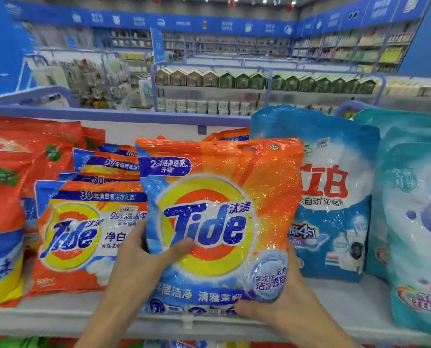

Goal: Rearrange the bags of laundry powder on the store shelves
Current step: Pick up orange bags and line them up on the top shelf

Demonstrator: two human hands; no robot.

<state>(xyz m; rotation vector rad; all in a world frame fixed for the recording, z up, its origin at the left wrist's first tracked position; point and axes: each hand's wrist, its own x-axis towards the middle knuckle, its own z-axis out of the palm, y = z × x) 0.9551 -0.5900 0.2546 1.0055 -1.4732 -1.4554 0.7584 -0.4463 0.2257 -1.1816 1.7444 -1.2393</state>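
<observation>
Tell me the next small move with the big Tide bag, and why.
Probably slide the big Tide bag back and stand it on the shelf. The left hand and right hand grip its lower part at the shelf's front edge, in the gap between the smaller Tide bags and the blue Liby bag.

**Shelf layout, left to right**

Far left: tall bags (6, 197), upright on the shelf (58, 315). Next: small bags (83, 234), lined up front to back, the row running behind the centre. Centre, in front of the rest: big bag (217, 222), left hand (144, 267) on its left edge, right hand (282, 305) at its bottom right corner. Just right, partly behind: powder bag (332, 197). Far right: end bags (415, 222). Other shelving (259, 91) behind, across the aisle.
</observation>
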